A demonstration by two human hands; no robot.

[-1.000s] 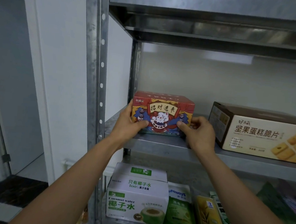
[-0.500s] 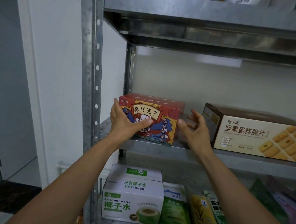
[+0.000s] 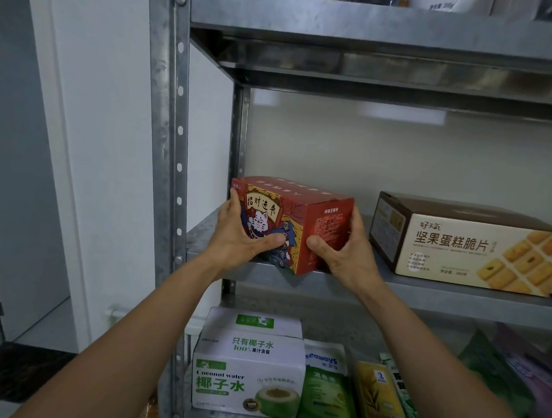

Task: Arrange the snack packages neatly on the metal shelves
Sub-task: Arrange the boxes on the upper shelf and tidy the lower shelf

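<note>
A red snack box with a cartoon cat stands on the middle metal shelf, turned at an angle so one corner points toward me and juts over the shelf's front edge. My left hand grips its left, cat-printed face, thumb across the lower front. My right hand grips its right red end, thumb on the near face and fingers behind. To the right, apart from it, lies a brown and cream biscuit box on the same shelf.
Below, a white coconut water carton sits beside green and yellow bags and more packs further right. The steel upright is at left. An upper shelf carries containers, mostly cut off.
The red box has been rotated from facing me squarely to corner-on. My right hand, which was off the box half a second ago, now grips its end. The camera has tilted up slightly.
</note>
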